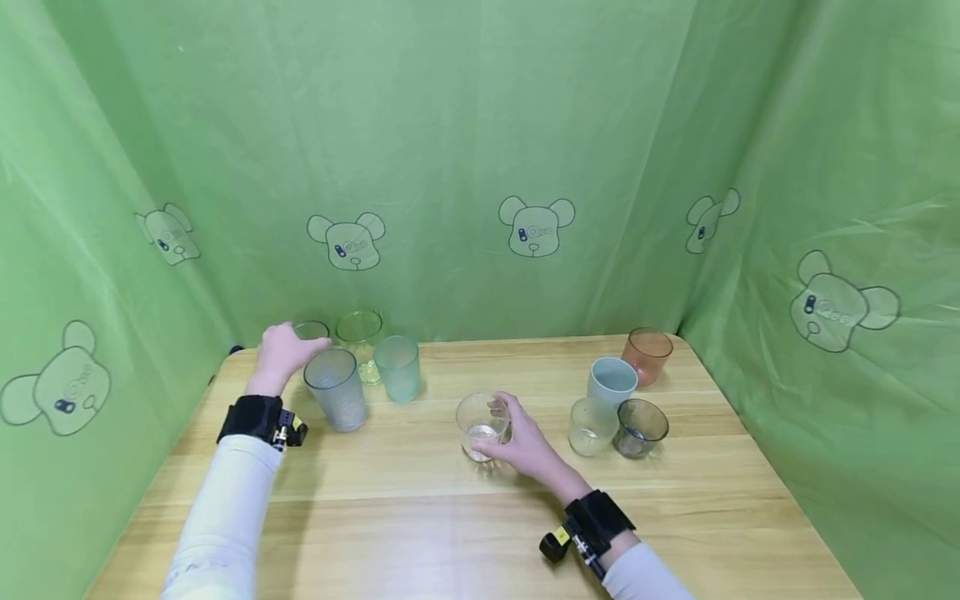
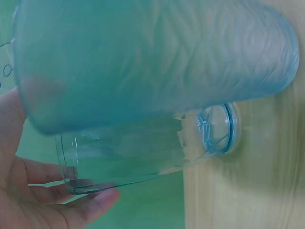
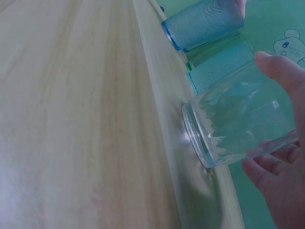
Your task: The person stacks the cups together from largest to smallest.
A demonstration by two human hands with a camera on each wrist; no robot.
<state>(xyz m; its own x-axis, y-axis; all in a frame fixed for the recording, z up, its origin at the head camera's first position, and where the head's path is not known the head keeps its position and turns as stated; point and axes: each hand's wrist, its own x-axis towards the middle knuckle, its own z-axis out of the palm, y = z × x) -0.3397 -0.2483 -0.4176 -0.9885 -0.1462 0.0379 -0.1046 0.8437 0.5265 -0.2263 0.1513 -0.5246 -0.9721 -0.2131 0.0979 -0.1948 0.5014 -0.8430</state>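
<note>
My left hand (image 1: 283, 357) is at the back left of the table, its fingers and thumb about the rim of a tall clear glass (image 2: 128, 152). In the head view most of that glass is hidden by the hand and by a frosted grey-blue tumbler (image 1: 337, 396) in front of it. Near the table's middle my right hand (image 1: 528, 450) holds a short clear glass (image 1: 480, 421) from its right side, thumb on the near side and fingers on the far side. That glass stands upright; its thick base (image 3: 198, 136) appears to meet the table.
Beside the grey-blue tumbler stand a yellow-green glass (image 1: 367, 367) and a teal tumbler (image 1: 399, 371). Grouped on the right are an orange glass (image 1: 647, 358), a pale blue cup (image 1: 611, 383), a frosted glass (image 1: 591, 429) and a dark grey glass (image 1: 640, 433). Green curtains (image 1: 450, 125) enclose the wooden table (image 1: 390, 517).
</note>
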